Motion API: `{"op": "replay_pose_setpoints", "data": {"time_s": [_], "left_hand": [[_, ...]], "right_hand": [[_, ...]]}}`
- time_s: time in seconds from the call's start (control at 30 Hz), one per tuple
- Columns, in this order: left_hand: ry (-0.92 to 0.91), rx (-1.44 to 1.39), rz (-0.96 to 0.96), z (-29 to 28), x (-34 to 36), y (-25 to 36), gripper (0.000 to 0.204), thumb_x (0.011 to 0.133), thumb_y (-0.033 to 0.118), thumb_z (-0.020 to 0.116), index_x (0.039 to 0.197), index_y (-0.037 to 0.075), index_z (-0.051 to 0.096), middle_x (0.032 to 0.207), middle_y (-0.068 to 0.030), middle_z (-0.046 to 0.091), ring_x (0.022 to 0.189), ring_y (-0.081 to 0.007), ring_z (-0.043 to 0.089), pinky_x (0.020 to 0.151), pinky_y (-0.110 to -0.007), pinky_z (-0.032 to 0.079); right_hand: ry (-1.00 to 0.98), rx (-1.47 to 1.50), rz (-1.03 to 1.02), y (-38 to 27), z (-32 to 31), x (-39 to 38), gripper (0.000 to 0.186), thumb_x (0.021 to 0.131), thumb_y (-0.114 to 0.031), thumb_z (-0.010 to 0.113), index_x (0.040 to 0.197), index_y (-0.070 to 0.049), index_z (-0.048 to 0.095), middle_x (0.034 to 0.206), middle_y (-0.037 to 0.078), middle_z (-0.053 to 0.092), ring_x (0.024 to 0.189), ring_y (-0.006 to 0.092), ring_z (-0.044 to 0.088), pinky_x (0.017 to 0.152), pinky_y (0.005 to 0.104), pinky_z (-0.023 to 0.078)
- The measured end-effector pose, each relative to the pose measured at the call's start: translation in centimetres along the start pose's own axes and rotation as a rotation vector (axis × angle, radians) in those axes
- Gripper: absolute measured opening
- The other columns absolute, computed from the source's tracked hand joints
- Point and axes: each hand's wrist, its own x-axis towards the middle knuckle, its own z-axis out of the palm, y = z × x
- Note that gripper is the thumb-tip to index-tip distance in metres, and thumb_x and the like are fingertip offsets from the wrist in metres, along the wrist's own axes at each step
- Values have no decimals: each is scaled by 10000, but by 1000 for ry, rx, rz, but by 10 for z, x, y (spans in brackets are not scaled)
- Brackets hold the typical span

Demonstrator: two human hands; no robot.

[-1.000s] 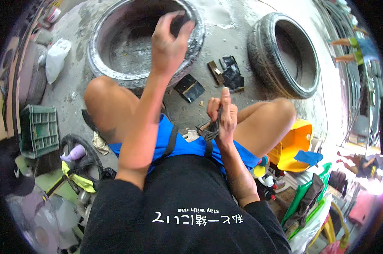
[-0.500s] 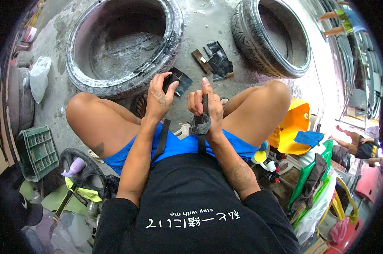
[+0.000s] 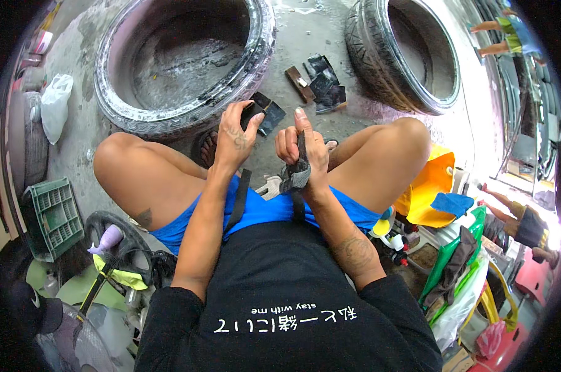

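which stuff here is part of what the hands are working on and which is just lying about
In hand:
left hand gripping a small flat black rubber piece
right hand holding a dark rubber strip
large worn black tyre in front

Lying about:
second black tyre
green plastic crate
white plastic bag
yellow plastic container

black rubber patch, blue shorts, green crate, yellow bag

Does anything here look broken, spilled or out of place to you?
Nothing looks spilled. What stands out is black rubber scraps strewn loose on the concrete between the two tyres lying flat. The left hand holds a small black piece, the right hand a dark strip. Bags and bottles clutter both sides.
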Motion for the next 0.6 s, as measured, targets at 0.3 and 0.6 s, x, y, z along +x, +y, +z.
{"op": "replay_pose_setpoints", "data": {"time_s": [0.3, 0.6], "left_hand": [[-1, -11, -16, -1, 2, 2, 347, 907, 191, 679, 1176, -18, 612, 1105, -212, 636, 1053, -388, 598, 946, -439, 466], [6, -28, -17, -1, -1, 1, 346, 905, 188, 684, 1180, -11, 618, 1114, -207, 637, 1079, -382, 589, 961, -434, 456]], "right_hand": [[-8, -9, -24, 6, -2, 2, 572, 1096, -305, 358, 566, -103, 427, 501, 26, 359, 464, 148, 358, 487, 295, 315], [-34, -67, -82, 12, -5, -1, 575, 1098, -308, 357, 578, -76, 439, 505, 35, 347, 463, 146, 349, 486, 289, 309]]}}
